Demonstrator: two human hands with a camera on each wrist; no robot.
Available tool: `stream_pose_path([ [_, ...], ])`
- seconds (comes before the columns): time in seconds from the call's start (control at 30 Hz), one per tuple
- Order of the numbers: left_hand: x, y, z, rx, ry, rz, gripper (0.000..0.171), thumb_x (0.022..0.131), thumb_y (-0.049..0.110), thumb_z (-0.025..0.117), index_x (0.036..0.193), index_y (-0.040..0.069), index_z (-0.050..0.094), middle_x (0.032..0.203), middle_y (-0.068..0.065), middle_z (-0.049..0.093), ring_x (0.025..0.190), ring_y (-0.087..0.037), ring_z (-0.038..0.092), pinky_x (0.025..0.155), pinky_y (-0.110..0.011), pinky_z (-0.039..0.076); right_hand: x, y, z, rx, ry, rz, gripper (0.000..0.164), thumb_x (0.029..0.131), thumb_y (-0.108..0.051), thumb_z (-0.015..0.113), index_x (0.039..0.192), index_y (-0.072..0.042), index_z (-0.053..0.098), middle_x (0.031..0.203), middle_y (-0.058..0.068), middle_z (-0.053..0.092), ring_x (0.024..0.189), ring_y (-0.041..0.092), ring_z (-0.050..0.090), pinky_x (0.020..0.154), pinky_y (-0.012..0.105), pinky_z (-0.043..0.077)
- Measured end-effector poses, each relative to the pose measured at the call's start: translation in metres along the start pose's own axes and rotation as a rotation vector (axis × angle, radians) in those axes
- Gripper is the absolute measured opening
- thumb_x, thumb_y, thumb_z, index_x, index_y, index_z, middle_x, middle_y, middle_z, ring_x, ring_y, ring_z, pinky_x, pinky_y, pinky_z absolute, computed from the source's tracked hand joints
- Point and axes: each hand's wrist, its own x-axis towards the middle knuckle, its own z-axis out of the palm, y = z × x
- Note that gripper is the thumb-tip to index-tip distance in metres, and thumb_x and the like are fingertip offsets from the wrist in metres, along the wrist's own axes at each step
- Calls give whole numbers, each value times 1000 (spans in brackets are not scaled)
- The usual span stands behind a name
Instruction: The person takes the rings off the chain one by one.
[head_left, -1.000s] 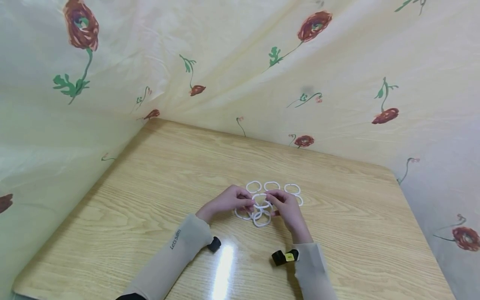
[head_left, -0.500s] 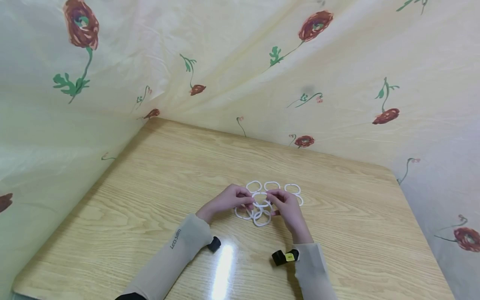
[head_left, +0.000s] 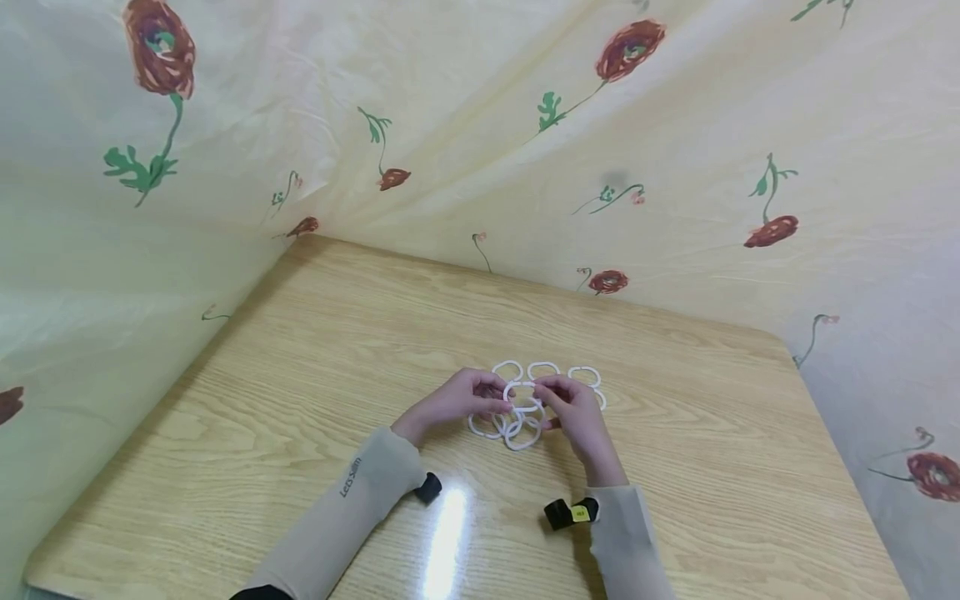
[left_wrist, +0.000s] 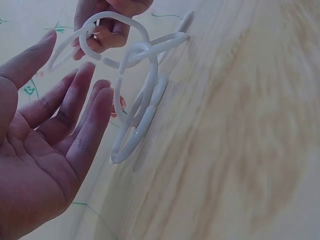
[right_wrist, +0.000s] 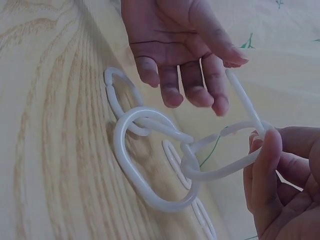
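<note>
My right hand (head_left: 573, 408) pinches white plastic chain links between thumb and fingertips, just above the table. In the right wrist view, one held link (right_wrist: 225, 173) threads into a larger link (right_wrist: 145, 192) of a short chain that hangs to the tabletop. A second link (right_wrist: 244, 100) rises from the same pinch toward my left hand (right_wrist: 175, 45). The left hand is beside it with fingers parted and relaxed; its thumb tip comes close to that link's upper end. In the left wrist view, nothing lies between the left fingers (left_wrist: 75, 110).
Several loose white links lie just beyond the hands, among them a left one (head_left: 507, 362) and a right one (head_left: 584, 368). The wood-grain table (head_left: 315, 358) is bordered by flowered cloth (head_left: 450, 100) behind and at the left. Black wrist cameras (head_left: 428, 488) sit at both cuffs.
My left thumb and fingers, earlier closed at the held link's left end, have spread apart and let go. The held link has risen slightly; my right hand keeps its pinch.
</note>
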Motion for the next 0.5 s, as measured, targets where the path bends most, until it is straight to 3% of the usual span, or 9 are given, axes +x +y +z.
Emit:
stream_pose_path([
  [0.13, 0, -1, 1, 19, -7, 15, 28, 88, 7, 70, 114, -4, 64, 95, -12, 68, 74, -11, 63, 66, -24, 57, -1, -2, 1, -6, 10, -11, 27, 96, -8, 58, 116, 11, 60, 85, -4, 60, 78, 6, 56, 51, 19, 54],
  [0.33, -2, -1, 1, 18, -48, 37, 31, 89, 8, 69, 118, -3, 61, 108, -19, 69, 84, -16, 70, 70, -31, 60, -3, -4, 3, 1, 15, -21, 28, 96, -8, 59, 115, 12, 60, 84, -2, 60, 77, 5, 57, 50, 19, 53],
  [0.5, -3, 0, 2, 27, -87, 56, 36, 88, 8, 70, 121, -1, 60, 113, -19, 67, 81, -10, 68, 69, -30, 60, -4, -7, 4, 3, 11, -24, 27, 96, -8, 59, 115, 10, 60, 87, 2, 63, 76, 6, 58, 50, 19, 53],
])
